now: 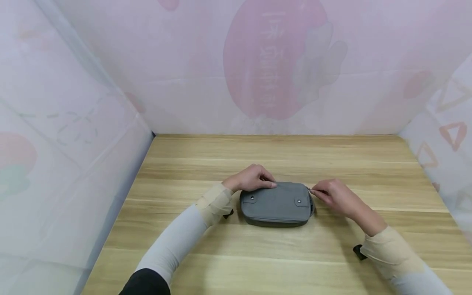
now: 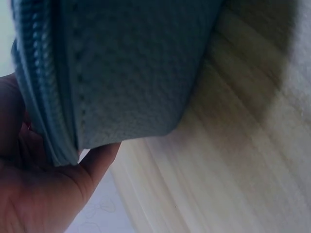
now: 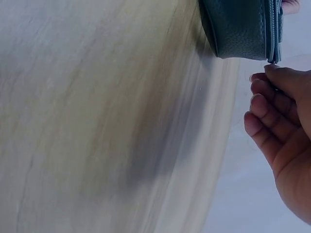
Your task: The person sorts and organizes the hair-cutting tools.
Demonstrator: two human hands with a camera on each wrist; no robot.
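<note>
Pouch: I log one grey zip pouch [image 1: 276, 205] lying flat on the wooden table [image 1: 258, 254], near the middle, two snap studs on its upper face.
Zipper: the track [image 2: 41, 73] runs along the pouch's edge; the left wrist view shows it closed where visible.
Left hand: my left hand [image 1: 250, 178] rests on the pouch's far left corner, fingers curled over the edge and gripping it, thumb [image 2: 92, 167] under the corner.
Right hand: my right hand [image 1: 333, 196] sits at the pouch's right end, thumb and forefinger pressed together at the zipper's end; the pull itself is too small for me to make out.
Remaining fingers: the other right fingers [image 3: 265, 109] are curled loosely, holding nothing.
Surround: pale printed sheeting [image 1: 258, 65] walls the table on three sides.
Sleeves: light sleeves [image 1: 184, 237] cover both forearms.
</note>
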